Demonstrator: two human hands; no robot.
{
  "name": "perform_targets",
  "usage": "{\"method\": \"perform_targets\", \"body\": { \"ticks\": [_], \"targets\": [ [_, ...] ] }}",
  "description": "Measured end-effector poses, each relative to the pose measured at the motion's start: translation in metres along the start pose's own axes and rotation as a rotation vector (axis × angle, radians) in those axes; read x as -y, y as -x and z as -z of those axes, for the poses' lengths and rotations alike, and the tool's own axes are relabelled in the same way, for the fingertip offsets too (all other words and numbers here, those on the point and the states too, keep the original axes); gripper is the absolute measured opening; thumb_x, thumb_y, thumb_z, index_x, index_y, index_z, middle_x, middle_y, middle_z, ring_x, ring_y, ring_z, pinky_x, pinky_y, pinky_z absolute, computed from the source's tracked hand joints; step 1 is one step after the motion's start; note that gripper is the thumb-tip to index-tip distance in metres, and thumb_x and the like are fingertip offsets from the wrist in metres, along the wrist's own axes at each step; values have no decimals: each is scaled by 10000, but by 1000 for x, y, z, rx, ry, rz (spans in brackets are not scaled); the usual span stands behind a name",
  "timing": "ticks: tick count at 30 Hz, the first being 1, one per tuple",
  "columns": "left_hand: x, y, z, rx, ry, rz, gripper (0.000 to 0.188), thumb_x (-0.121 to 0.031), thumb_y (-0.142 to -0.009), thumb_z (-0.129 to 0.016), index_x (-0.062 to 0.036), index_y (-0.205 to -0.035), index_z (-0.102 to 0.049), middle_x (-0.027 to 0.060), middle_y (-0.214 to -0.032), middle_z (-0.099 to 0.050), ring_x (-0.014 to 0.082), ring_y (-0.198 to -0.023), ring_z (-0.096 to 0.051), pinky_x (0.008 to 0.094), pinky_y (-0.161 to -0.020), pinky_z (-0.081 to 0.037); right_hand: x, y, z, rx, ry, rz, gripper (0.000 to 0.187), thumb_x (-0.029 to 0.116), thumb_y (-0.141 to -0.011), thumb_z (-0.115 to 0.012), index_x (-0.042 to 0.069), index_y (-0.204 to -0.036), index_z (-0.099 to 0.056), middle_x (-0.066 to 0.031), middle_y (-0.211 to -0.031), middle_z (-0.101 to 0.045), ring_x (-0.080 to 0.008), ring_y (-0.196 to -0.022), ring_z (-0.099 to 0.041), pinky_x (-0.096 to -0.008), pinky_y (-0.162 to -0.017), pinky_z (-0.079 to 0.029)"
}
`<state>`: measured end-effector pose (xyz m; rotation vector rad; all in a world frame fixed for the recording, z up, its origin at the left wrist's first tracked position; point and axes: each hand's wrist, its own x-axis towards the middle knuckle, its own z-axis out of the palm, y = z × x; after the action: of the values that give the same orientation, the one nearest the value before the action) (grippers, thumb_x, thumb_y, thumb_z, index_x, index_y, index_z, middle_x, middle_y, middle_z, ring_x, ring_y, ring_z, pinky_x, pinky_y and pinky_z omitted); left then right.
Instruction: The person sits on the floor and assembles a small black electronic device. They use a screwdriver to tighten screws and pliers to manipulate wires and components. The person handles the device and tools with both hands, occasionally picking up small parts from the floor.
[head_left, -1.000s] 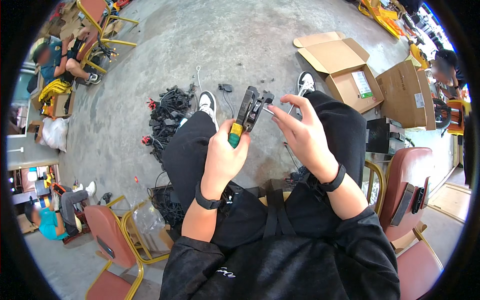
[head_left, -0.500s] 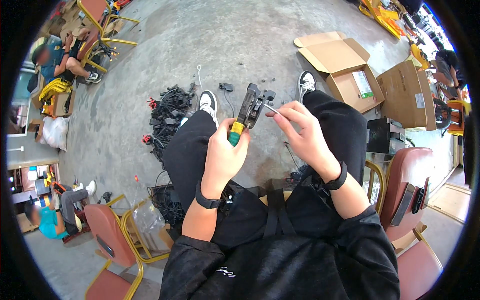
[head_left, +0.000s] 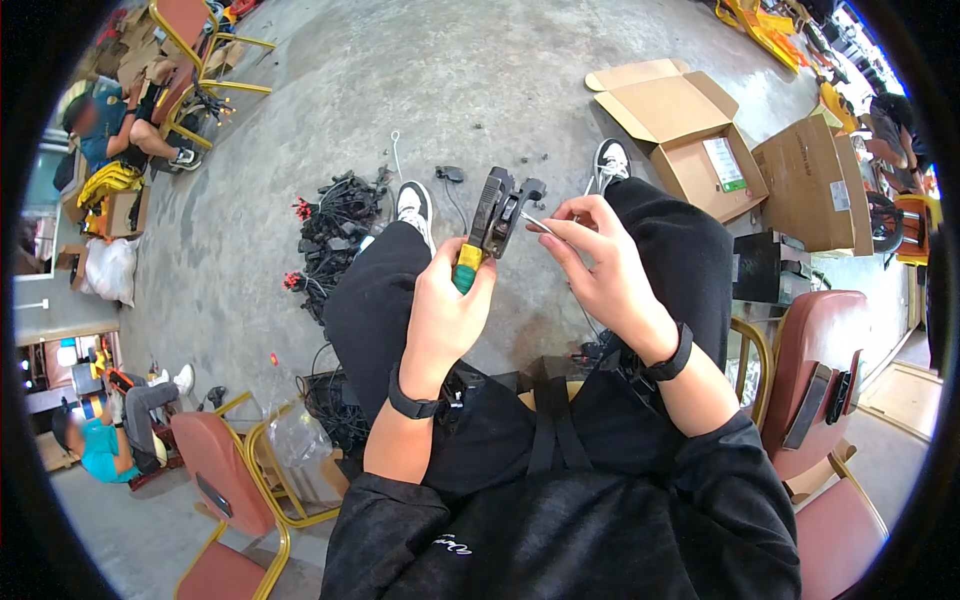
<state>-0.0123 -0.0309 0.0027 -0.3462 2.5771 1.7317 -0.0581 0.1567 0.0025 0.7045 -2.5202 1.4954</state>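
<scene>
My left hand is closed round the green and yellow handles of a wire stripper, whose black head points up and away from me. In my right hand, thumb and fingers pinch a thin grey cable. Its tip is at the right side of the stripper's head; I cannot tell if the two touch. Most of the cable is hidden behind my right hand. Beyond the stripper, a small black connector on a lead lies on the floor.
A heap of black cables with red ends lies left of my left shoe. An open cardboard box and a taller carton stand at the right. Red chairs are on both sides. Two people sit at the left.
My right hand has turned slightly, and the cable end now shows lower against the stripper's head. The stripper has shifted slightly left and down in my left hand.
</scene>
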Motion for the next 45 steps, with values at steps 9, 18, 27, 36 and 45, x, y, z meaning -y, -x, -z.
{"method": "perform_targets", "body": {
  "ticks": [9, 18, 27, 36, 45],
  "targets": [
    [-4, 1, 3, -8, -100, -30, 237, -122, -840, -624, 43, -1007, -589, 149, -698, -614, 207, -619, -603, 328, -609, -469, -2, 0, 1, -77, 445, 234, 247, 34, -793, -660, 54, -1039, -661, -145, -1050, -540, -313, -955, -560, -363, -813, -470],
    [-4, 2, 0, -63, -184, -80, 251, -99, -810, -659, 37, -1009, -586, 201, -825, -651, 333, -752, -654, 372, -675, -496, -7, 0, 3, 340, -798, -549, 257, 212, -994, -469, 23, -1030, -639, -45, -797, -627, -159, -774, -619, -293, -712, -497],
    [-7, 4, 2, -94, -105, -63, 179, -69, -828, -654, 26, -965, -591, 59, -713, -579, 89, -644, -495, 264, -613, -439, -4, 0, -5, 88, -307, -170, 188, 144, -934, -573, -4, -1027, -642, -85, -855, -599, -192, -793, -596, -284, -737, -468],
    [-5, 3, 1, -86, -116, -97, 169, -69, -830, -650, 28, -954, -590, 56, -699, -569, 82, -637, -482, 264, -603, -434, 0, 2, -2, 0, -80, -45, 205, 100, -864, -649, 55, -1064, -662, -119, -1022, -549, -248, -892, -571, -327, -793, -466],
    [-10, 2, 3, -29, -166, -29, 245, -89, -812, -655, 42, -1009, -587, 194, -789, -646, 284, -705, -656, 340, -655, -493, 2, 0, 2, -94, 371, 236, 271, 71, -814, -659, 87, -1084, -663, -146, -1149, -545, -311, -1032, -568, -366, -839, -480]
  ]
}}
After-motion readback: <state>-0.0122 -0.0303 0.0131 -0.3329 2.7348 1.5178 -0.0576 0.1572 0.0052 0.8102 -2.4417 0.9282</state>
